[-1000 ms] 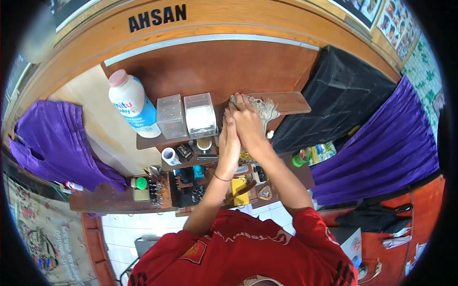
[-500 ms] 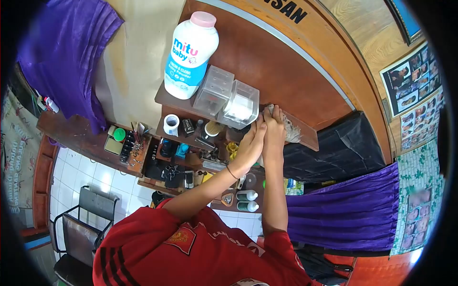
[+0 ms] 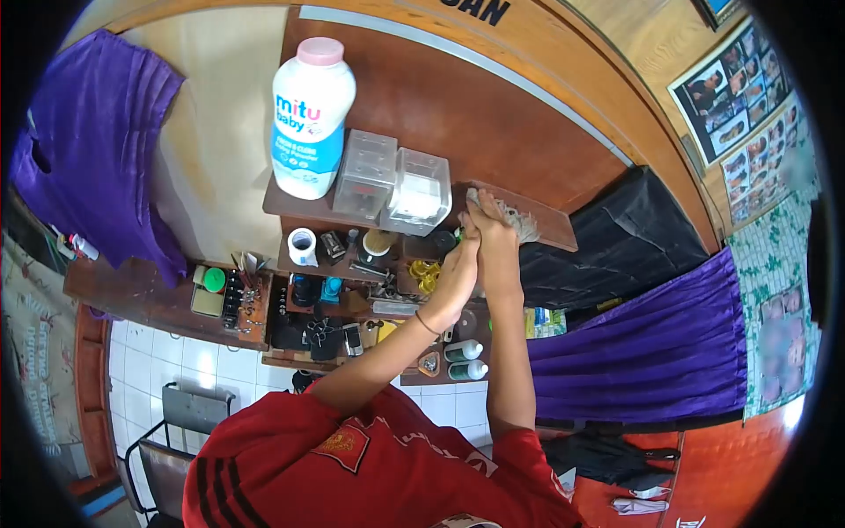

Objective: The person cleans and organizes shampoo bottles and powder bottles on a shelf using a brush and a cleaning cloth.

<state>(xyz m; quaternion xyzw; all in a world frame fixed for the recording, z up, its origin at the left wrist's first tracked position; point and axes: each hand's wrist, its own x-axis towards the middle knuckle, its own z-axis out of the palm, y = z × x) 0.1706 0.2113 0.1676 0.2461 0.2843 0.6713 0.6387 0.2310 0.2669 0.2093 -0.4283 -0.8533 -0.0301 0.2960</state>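
A crumpled grey rag (image 3: 521, 223) lies on the right part of the top wooden shelf (image 3: 553, 231). My right hand (image 3: 495, 239) rests over it, fingers stretched along the cloth and pressing it to the board. Just left of that, my left hand (image 3: 458, 275) leans against the right hand below the shelf's front edge, its fingers extended and partly hidden. Left of both hands, two clear plastic boxes (image 3: 417, 195) stand on the same shelf, the nearer one with something white inside. A large white and blue baby powder bottle (image 3: 310, 123) stands upright beside them.
Lower shelves hold a white roll (image 3: 302, 246), a brush (image 3: 378, 243), gold-coloured items (image 3: 424, 276), scissors (image 3: 319, 333) and two bottles (image 3: 465, 361). A black-covered panel (image 3: 629, 238) and purple curtain (image 3: 647, 343) lie to the right. A chair (image 3: 195, 410) stands lower left.
The view has shifted, moving the shelf left in the picture. My right hand stays on the rag, and my left hand sits slightly lower beside it.
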